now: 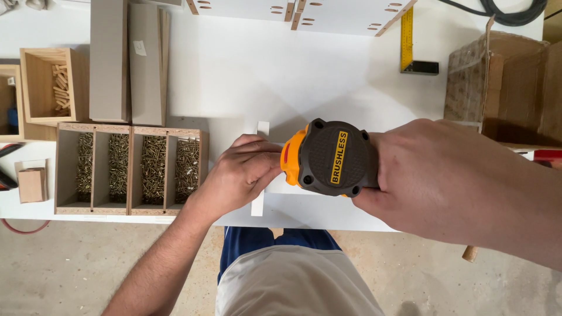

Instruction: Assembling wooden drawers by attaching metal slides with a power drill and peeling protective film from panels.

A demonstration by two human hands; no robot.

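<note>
The right hand (445,181) is wrapping around a power drill (328,158), fingers closed tight on the grip. The drill is chunky, with a matte black rubbery back cap and a glossy orange-yellow housing. We're looking straight at its rear end, so its long axis is running away from the camera, nose pointing down at the surface (263,76). It's sitting near the near edge, about the middle of the scene.

The left hand (243,175) is curling its fingers onto a thin white strip (258,202), a narrow flat piece standing on edge and running near to far, right beside the drill's nose.

To the left, a raw chipboard tray (129,169) is holding heaps of shiny screws, and a wooden box (50,85) farther back is holding dowels. A yellow try square (408,44) is lying far right
</note>
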